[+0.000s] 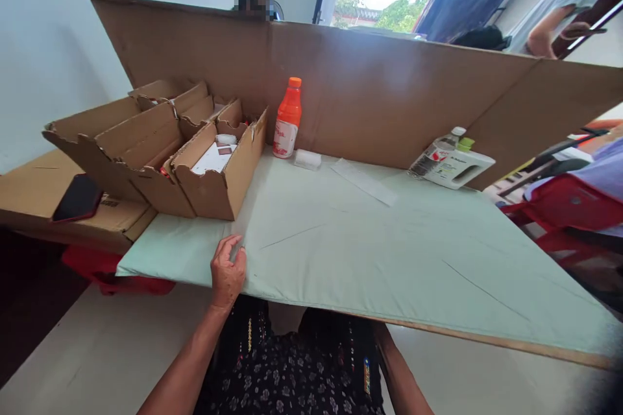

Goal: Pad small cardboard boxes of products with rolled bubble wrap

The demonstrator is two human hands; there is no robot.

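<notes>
The right hand is out of sight under the near edge of the table (438, 253), only its forearm (402, 376) showing, so what it does cannot be told. The label on the orange bottle (288, 118) is too small to read, and the cardboard box (214, 165) walls hide most of what lies inside. A person (559, 13) at the top right is cut off by the picture's edge and the cardboard screen (370, 91).

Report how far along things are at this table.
Done: open boxes stand at the table's left, an orange bottle beside them. In hand: nothing; the left hand rests on the green cover. The right hand is hidden under the table. Left: the cover's middle is bare.
</notes>
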